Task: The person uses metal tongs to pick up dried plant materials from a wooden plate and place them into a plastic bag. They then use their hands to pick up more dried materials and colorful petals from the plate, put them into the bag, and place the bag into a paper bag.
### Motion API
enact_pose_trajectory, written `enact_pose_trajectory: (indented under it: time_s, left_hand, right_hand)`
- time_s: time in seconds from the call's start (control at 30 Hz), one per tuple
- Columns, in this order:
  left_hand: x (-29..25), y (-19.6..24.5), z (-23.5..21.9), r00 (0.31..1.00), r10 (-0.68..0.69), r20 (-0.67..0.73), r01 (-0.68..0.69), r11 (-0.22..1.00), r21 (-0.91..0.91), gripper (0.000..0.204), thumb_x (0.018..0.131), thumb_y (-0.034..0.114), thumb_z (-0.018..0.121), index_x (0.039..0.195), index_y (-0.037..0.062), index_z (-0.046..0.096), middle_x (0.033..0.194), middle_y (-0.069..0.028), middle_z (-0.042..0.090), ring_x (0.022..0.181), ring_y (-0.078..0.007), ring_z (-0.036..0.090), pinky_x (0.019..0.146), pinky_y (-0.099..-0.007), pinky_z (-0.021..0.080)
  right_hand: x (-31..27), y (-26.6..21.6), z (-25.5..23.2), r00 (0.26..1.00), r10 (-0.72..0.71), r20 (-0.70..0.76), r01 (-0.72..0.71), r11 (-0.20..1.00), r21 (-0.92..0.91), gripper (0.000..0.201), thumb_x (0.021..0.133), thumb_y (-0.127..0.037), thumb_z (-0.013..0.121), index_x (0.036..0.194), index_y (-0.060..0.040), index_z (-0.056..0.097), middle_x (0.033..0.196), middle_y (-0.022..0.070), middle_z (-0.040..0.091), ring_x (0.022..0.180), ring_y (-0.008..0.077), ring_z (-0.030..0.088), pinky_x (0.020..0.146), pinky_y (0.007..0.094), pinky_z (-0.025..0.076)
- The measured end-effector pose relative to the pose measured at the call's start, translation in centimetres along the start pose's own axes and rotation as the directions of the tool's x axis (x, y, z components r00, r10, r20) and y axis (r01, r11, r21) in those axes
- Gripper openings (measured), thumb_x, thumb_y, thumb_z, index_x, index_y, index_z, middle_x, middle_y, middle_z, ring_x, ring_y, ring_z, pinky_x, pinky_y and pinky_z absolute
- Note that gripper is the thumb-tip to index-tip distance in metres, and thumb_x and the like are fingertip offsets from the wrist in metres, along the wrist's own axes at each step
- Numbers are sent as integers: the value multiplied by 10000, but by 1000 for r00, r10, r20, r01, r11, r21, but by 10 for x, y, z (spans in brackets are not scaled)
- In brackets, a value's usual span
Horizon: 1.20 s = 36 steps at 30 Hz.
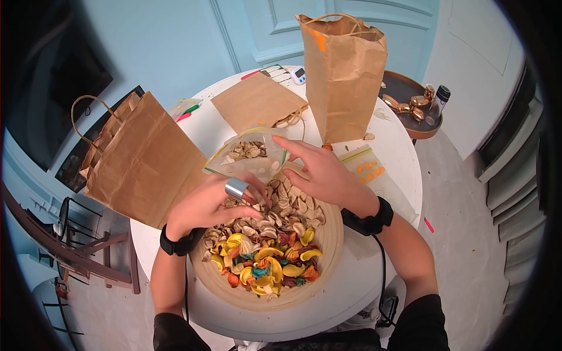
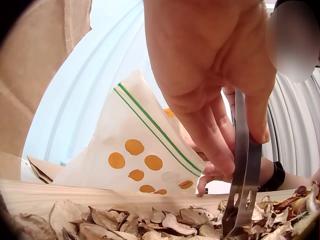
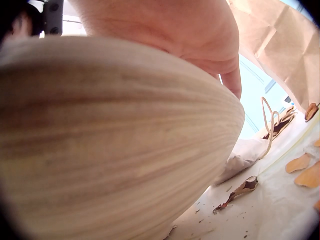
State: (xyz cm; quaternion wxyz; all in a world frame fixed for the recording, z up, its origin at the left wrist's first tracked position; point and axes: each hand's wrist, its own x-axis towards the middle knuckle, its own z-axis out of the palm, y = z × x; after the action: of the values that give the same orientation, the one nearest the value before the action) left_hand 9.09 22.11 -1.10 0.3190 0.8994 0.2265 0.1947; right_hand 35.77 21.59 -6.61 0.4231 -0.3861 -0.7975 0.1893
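Note:
Metal tongs (image 2: 245,165) are gripped in my left hand (image 1: 205,202), their tips down among pale dried petals (image 1: 287,199) in a round wooden bowl (image 1: 325,257). The petals fill the far part of the bowl; yellow, orange and teal potpourri (image 1: 269,266) fills the near part. At the far rim, a clear zip bag (image 2: 135,160) with orange dots tilts with its mouth apart, pale petals inside. My right hand (image 1: 328,172) holds the bag's right edge, index finger stretched along its mouth. In the right wrist view the bowl's outer wall (image 3: 120,135) hides most of that hand's fingers.
Brown paper bags stand at the left (image 1: 140,158) and back right (image 1: 345,76); a flat paper bag (image 1: 257,102) lies behind. Another orange-dotted zip bag (image 1: 366,167) lies right of the bowl. A small timer (image 1: 298,75) sits at the white table's back edge.

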Motion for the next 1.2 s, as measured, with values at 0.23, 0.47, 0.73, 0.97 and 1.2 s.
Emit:
enact_pose_trajectory:
  time_s: [0.23,0.47,0.73,0.97,1.2]
  left_hand:
    - [-4,3,-4,995,-2,-99,-4,998,-66,262,850,223,839,896,7,697,1068,-118,748,946,-308,736,797,-393,583]
    - [-2,16,-10,999,-7,-52,3,997,-73,360,865,211,837,1086,-21,672,1115,-117,750,1014,-293,737,885,-388,587]
    - [-1,19,-12,997,11,72,-5,997,-83,355,860,98,838,1114,24,601,1178,-177,749,1128,-307,724,905,-396,591]
    - [3,16,0,996,-20,90,30,994,-106,298,920,222,780,1136,45,676,1140,-78,739,972,-281,725,857,-382,565]
    - [2,11,1,996,-46,76,46,999,2,325,877,255,802,1107,49,701,1068,-83,747,893,-317,722,788,-399,559]
  right_hand:
    - [0,-1,-1,1000,1,19,-1,1000,-15,628,946,-145,682,1534,-88,469,1205,179,661,970,295,670,851,388,570]
    - [1,-8,-6,997,48,66,-46,999,-26,584,947,-155,647,1487,-1,484,1352,240,630,1125,380,671,981,437,539]
    - [1,-8,-7,996,55,76,-52,998,-38,590,941,-153,647,1489,-3,483,1333,246,638,1114,383,675,971,440,543]
    - [1,-9,-6,995,64,78,-62,998,-32,588,935,-140,653,1482,0,488,1329,240,642,1129,379,669,971,437,542]
    - [1,-10,-7,995,60,78,-57,997,-45,585,933,-126,662,1477,1,492,1336,232,642,1153,380,659,978,434,539]
